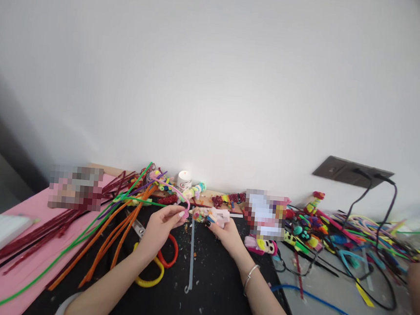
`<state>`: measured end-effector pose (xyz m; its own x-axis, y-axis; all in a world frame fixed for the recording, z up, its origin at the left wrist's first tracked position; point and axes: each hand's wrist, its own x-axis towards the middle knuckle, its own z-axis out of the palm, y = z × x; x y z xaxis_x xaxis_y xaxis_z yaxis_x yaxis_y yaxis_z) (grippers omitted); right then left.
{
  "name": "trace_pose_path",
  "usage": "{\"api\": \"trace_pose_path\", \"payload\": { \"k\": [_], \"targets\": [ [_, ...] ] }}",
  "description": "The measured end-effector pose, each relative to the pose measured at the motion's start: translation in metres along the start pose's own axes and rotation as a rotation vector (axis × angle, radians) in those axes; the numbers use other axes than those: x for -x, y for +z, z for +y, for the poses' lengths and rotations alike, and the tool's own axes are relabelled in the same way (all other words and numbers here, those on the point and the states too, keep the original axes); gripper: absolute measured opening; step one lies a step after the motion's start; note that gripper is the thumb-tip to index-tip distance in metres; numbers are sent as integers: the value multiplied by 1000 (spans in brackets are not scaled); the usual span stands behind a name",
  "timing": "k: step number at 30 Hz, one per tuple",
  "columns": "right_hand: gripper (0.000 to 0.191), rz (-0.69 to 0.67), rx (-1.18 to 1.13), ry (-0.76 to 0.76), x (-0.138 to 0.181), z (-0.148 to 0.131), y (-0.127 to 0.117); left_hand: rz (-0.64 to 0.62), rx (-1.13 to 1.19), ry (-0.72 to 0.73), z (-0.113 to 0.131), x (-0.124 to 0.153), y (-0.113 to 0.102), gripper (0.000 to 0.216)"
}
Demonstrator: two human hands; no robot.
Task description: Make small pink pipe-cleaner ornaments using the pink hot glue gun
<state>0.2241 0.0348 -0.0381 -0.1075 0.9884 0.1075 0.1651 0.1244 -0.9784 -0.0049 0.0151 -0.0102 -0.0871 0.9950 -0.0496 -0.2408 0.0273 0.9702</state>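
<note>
Between the thumb and fingers of my left hand (164, 226) is a pink pipe cleaner (178, 189), its free length curving up and to the left. My right hand (227, 232) is closed around a small multicoloured pipe-cleaner figure (201, 214) with a pale pink part. The two hands are close together above a black mat (221, 286). Scissors (149, 282) with red and yellow handles lie partly under my left wrist. A clear glue stick (191, 261) lies on the mat below the hands.
Orange pipe cleaners (108, 246), green ones (37, 279) and dark red ones (42, 231) spread across the left. A paper cup (184, 181) stands by the wall. Rightward lie finished-looking figures (314, 203), cables (390, 232) from a wall socket, and another person's hand (419, 283).
</note>
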Motion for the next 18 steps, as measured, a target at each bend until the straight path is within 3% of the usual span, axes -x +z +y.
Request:
{"api": "trace_pose_path", "payload": {
  "k": [18],
  "targets": [
    [25,-5,-21,24,0,2,0,5,-15,1,0,0,0,43]
  ]
}}
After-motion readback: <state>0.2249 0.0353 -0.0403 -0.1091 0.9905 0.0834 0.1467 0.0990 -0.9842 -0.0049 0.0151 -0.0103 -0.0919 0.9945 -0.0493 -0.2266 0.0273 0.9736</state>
